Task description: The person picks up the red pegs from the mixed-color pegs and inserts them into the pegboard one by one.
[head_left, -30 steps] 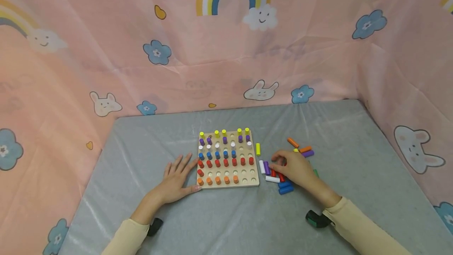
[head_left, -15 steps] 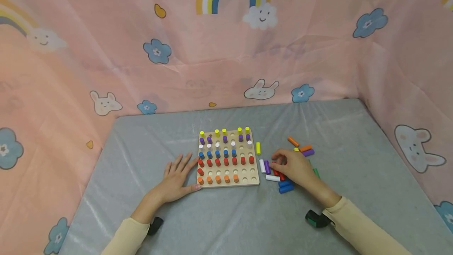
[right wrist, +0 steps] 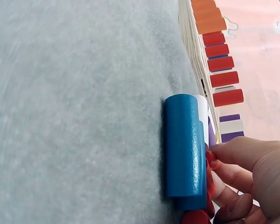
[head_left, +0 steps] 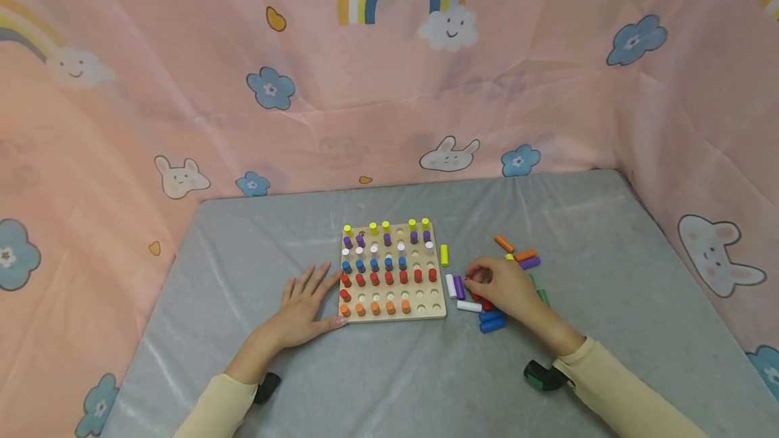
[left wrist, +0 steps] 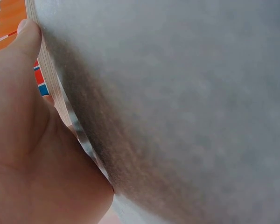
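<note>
A wooden pegboard (head_left: 441,313) with rows of coloured pegs lies on the table. My left hand (head_left: 299,313) rests spread at the board's left side, fingertips and thumb touching its edge. Right of the board, my right hand (head_left: 500,286) reaches into loose pegs and pinches a red peg (right wrist: 213,160) between thumb and fingers, as the right wrist view shows. Blue pegs (right wrist: 182,144) lie just beside those fingers. Also close by are a purple peg (head_left: 459,287) and a white peg (head_left: 469,306). Part of the loose pile is hidden under the right hand.
A yellow peg (head_left: 443,255) lies by the board's right edge. Beyond the right hand are orange pegs (head_left: 504,243), another purple peg (head_left: 531,262) and green pegs (head_left: 543,297). A pink printed curtain (head_left: 389,100) stands behind the grey-covered table (head_left: 365,384).
My right fingers have drawn together on a red peg, its end now showing up at the fingertips. The left hand and the board have stayed in place.
</note>
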A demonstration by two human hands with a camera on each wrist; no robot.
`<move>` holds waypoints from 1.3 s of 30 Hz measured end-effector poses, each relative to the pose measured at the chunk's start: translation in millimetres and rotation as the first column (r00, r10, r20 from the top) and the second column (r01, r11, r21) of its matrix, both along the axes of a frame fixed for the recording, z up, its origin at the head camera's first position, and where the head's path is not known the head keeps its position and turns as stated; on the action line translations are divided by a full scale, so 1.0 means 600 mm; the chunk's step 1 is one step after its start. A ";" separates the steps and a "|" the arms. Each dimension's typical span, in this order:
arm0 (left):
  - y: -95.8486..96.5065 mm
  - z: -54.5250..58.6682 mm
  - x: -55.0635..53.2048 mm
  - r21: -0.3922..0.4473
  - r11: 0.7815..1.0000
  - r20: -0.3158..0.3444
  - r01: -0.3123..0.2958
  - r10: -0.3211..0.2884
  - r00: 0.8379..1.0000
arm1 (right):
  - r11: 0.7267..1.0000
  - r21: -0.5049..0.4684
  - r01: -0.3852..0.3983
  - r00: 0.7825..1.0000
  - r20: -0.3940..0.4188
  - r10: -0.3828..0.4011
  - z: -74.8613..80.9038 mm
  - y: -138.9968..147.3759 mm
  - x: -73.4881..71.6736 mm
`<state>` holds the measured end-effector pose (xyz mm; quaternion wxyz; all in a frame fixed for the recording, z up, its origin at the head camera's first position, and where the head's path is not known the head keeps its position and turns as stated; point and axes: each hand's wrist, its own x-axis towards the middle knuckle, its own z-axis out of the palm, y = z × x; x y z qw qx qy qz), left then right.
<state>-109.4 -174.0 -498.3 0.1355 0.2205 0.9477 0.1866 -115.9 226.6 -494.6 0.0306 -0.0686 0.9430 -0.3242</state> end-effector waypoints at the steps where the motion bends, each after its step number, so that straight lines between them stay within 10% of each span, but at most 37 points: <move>1: 0.000 0.000 0.000 -0.001 1.000 0.004 0.000 0.000 1.000 | 1.000 -0.003 0.001 1.000 -0.001 -0.001 0.000 0.000 0.000; 39: 0.000 0.002 0.000 -0.001 1.000 0.025 -0.009 0.009 1.000 | 0.975 -0.217 -0.057 0.996 -0.077 0.042 0.030 -0.027 0.000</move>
